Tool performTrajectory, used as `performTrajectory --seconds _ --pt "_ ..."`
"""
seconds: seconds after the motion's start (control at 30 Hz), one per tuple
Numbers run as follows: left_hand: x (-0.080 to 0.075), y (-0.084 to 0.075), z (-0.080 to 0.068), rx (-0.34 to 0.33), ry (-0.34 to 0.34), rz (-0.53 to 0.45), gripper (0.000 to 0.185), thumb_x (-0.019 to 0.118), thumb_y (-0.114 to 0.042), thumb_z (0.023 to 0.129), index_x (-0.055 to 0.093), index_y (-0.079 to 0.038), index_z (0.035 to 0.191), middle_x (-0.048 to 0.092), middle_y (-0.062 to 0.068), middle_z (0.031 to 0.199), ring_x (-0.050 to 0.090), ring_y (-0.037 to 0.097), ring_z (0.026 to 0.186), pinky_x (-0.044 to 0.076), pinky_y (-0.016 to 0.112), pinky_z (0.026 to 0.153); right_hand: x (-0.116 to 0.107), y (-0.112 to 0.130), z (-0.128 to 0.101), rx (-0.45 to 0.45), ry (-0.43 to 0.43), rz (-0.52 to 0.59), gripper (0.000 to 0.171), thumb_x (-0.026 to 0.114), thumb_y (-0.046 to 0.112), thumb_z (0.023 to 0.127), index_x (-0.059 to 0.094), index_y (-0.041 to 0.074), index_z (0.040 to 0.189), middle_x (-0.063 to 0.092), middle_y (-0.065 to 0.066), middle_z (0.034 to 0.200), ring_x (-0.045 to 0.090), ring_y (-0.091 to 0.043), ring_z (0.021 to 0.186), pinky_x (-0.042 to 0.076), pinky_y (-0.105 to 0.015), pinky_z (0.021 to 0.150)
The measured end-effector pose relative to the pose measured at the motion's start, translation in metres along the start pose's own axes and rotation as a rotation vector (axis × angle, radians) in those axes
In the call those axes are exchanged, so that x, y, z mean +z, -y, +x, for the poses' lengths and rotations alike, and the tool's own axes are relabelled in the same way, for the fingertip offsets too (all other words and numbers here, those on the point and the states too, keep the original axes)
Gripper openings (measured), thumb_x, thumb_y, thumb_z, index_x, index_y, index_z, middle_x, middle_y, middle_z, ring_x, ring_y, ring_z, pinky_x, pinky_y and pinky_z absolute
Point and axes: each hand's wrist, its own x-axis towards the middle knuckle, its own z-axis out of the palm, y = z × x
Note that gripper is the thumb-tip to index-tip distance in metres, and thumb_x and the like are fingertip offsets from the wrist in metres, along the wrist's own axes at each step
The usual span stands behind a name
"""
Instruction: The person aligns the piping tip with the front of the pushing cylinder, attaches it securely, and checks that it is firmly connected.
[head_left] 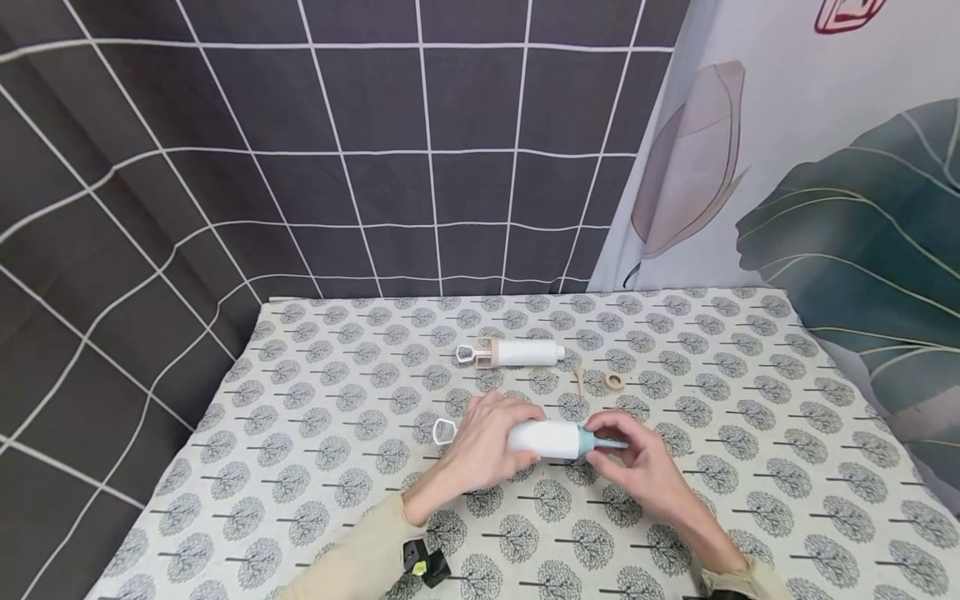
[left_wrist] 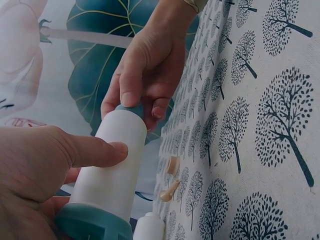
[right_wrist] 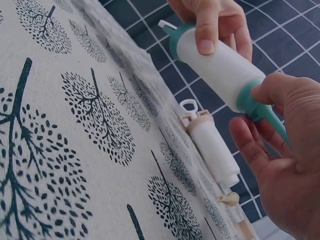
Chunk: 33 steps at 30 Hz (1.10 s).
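A white icing syringe (head_left: 552, 439) with teal end fittings lies level across both hands, above the patterned cloth. My left hand (head_left: 487, 437) grips its barrel, thumb along the near side in the left wrist view. Past that hand sticks out the syringe's looped white plunger handle (head_left: 444, 431). At the other end, my right hand (head_left: 641, 462) pinches the teal screw cap (right_wrist: 247, 97) between thumb and fingers. From the cap a slim teal nozzle (right_wrist: 274, 124) points toward the right palm. In the head view the left hand covers the barrel's rear part.
Behind the hands, a second white syringe (head_left: 525, 353) with beige fittings lies on the tree-print tablecloth (head_left: 360, 500). To its right are a small beige nozzle (head_left: 580, 380) and a beige ring cap (head_left: 613, 382). A dark checked curtain (head_left: 375, 192) hangs along the table's back edge.
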Motion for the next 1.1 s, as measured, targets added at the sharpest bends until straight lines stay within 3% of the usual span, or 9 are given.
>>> performTrajectory --seconds 0.2,0.47,0.77,0.93,1.1 --pt "0.0001 0.0000 -0.0003 0.002 -0.003 0.003 0.041 0.089 -0.015 0.072 0.072 -0.014 0.109 0.072 0.000 0.110 0.055 0.015 0.094 0.039 0.033 0.083 0.0011 0.0012 -0.0010 0.077 -0.014 -0.007 0.033 0.065 -0.017 0.084 0.058 -0.007 0.115 0.060 -0.018 0.116 0.065 -0.020 0.100 0.055 -0.031 0.084" --pt "0.0002 -0.0003 -0.0011 0.000 -0.007 0.006 0.042 0.089 -0.014 0.072 0.072 -0.013 0.110 0.072 0.000 0.110 0.055 0.014 0.094 0.039 0.033 0.084 0.0019 0.0022 -0.0003 0.135 -0.018 -0.009 0.028 0.063 -0.011 0.089 0.058 -0.007 0.116 0.062 -0.023 0.103 0.066 -0.034 0.077 0.058 -0.032 0.072" --pt "-0.0004 -0.0006 -0.0012 0.009 -0.016 0.014 0.041 0.089 -0.013 0.072 0.072 -0.013 0.109 0.072 0.001 0.110 0.056 0.015 0.094 0.040 0.036 0.086 0.0025 0.0057 -0.0001 0.197 -0.032 -0.031 0.024 0.062 -0.005 0.094 0.058 -0.008 0.117 0.066 -0.020 0.094 0.067 -0.031 0.071 0.059 -0.033 0.067" --pt "-0.0013 -0.0005 -0.0014 0.008 -0.016 0.014 0.041 0.089 -0.013 0.072 0.072 -0.013 0.109 0.072 0.001 0.110 0.056 0.015 0.095 0.041 0.037 0.086 0.0024 0.0079 0.0003 0.248 -0.037 -0.036 0.030 0.062 -0.001 0.095 0.055 -0.010 0.123 0.064 -0.022 0.102 0.067 -0.033 0.072 0.059 -0.036 0.067" --pt "-0.0018 0.0004 -0.0018 0.000 -0.015 0.001 0.041 0.088 -0.012 0.072 0.072 -0.013 0.109 0.072 0.001 0.110 0.056 0.015 0.096 0.041 0.037 0.087 0.0008 0.0075 0.0008 0.242 -0.040 -0.014 0.047 0.067 -0.006 0.088 0.048 -0.012 0.130 0.055 -0.029 0.121 0.067 -0.024 0.095 0.056 -0.034 0.082"
